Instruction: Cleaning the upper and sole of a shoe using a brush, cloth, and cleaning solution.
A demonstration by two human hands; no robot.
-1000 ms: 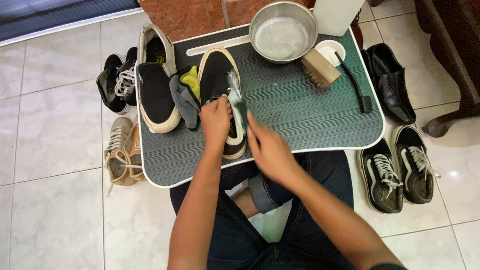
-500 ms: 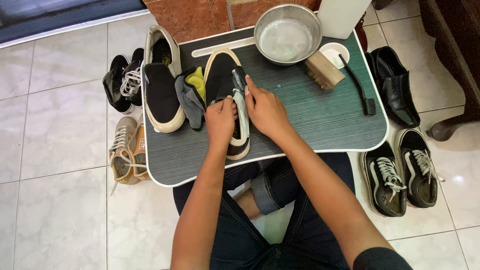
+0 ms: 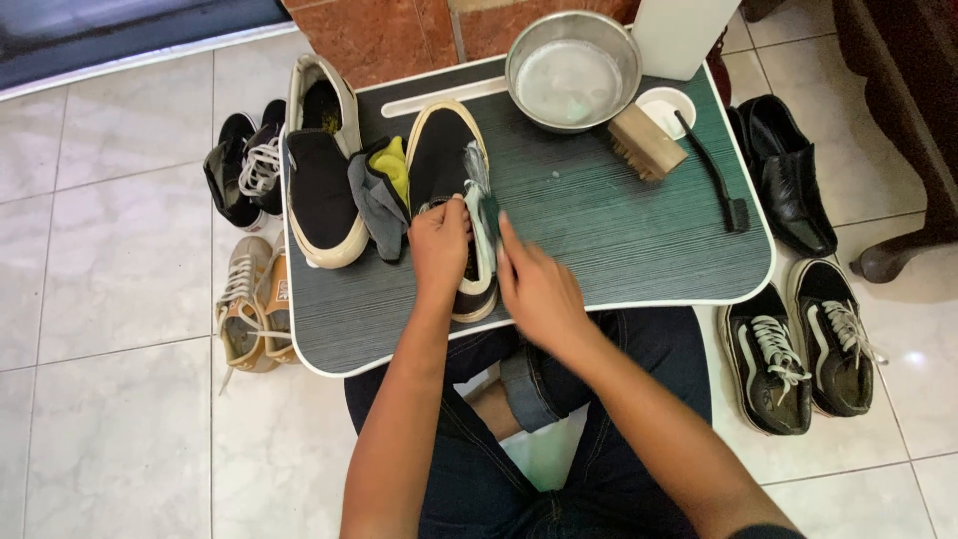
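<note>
- We see the lap tray (image 3: 619,225) across the knees, dark grey top, white rim; it sits lower and larger in view than half a second ago, so the head has tipped, the tray itself has not shifted
- Black slip-on shoe (image 3: 439,165) lies on the tray's left half, toe away from us, same spot as before; we judge the scrubbing of its right side goes on, not finished
- Right hand (image 3: 534,289) has slid back toward us along the shoe's right edge since half a second ago, when it was higher up by the toe; fingers closed on a small brush (image 3: 487,205), bristle end blurred; grip looks clamped
- Left hand (image 3: 439,245) stays pressed on the shoe's heel end, fingers curled over the upper, pinning it; hands are close together, not touching as far as we can tell
- Both forearms come up from the bottom edge, converging on the shoe; wrists bent down
- Second black shoe (image 3: 319,200) just left of it; grey-and-yellow cloth (image 3: 384,185) between the two
- Metal bowl (image 3: 571,70) at the tray's far edge; wooden scrub brush (image 3: 647,142) just beside it; thin black brush (image 3: 714,170) near the right rim; none moved
</note>
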